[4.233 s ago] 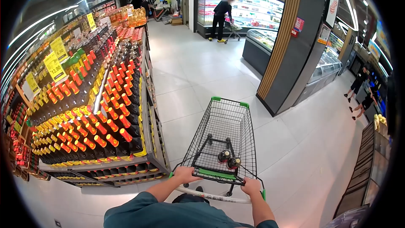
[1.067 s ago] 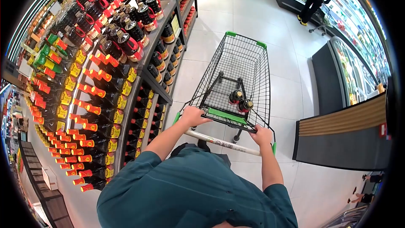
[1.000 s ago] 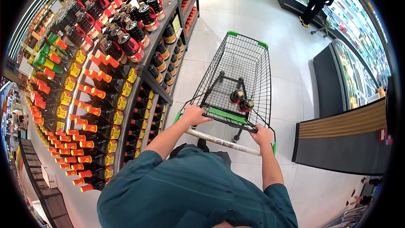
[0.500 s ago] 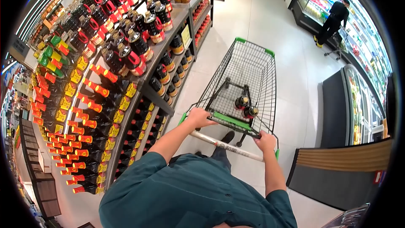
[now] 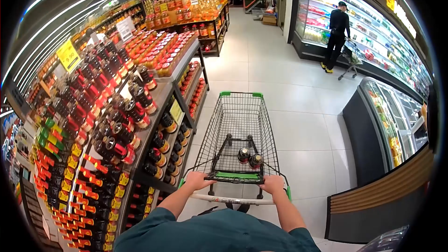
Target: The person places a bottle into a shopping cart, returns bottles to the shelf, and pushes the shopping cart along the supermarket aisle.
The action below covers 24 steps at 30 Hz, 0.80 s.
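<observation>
A wire shopping cart with green corners stands straight in front of me. My left hand is closed on the left end of its rear frame, beside the green strip. On the opposite end, my right hand is closed on the same frame. The pale push bar runs nearer my body, below both hands. Inside the basket, toward its rear right, two dark bottles stand side by side: one bottle and another bottle.
Shelving with dark sauce bottles and red-lidded jars lines my left. A person in black stands at a lit refrigerated display with a cart. A low chest cooler and a wood-trimmed counter are on my right. Pale floor tiles stretch ahead.
My view has tilted up and turned, showing more of the aisle ahead. The cart now points straighter forward and sits lower in view. Both hands remain on its frame.
</observation>
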Motion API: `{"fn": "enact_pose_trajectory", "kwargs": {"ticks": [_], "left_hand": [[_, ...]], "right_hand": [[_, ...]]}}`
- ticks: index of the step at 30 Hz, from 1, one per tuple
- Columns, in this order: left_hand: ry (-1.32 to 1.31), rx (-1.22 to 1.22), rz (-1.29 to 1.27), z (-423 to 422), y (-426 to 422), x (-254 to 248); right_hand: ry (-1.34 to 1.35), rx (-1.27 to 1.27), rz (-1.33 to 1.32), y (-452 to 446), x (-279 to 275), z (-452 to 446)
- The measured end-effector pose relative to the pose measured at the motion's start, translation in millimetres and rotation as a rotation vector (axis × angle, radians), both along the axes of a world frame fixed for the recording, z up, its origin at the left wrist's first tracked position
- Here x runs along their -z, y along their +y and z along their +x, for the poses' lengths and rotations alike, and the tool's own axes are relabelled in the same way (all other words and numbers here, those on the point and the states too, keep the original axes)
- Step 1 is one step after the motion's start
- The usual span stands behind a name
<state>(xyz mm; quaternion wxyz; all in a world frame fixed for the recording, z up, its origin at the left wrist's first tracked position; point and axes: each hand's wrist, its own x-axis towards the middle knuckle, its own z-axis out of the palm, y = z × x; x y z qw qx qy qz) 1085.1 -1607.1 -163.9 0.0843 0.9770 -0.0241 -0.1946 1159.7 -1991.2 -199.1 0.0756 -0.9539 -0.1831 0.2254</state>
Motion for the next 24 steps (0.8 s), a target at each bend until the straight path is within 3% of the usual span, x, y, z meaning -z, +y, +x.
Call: {"fn": "enact_pose_trajectory", "kwargs": {"ticks": [11,19,24], "left_hand": [[0.121,-0.077,0.042,86,-1,-13],[-0.035,-0.073,-0.004,135,17,16],[-0.072,-0.051,-0.029,165,33,30]], "right_hand": [[-0.048,-0.067,0.041,10,20,98],[-0.134,-0.076,0.080,21,40,159],[-0.055,-0.079,0.009,34,41,194]]}}
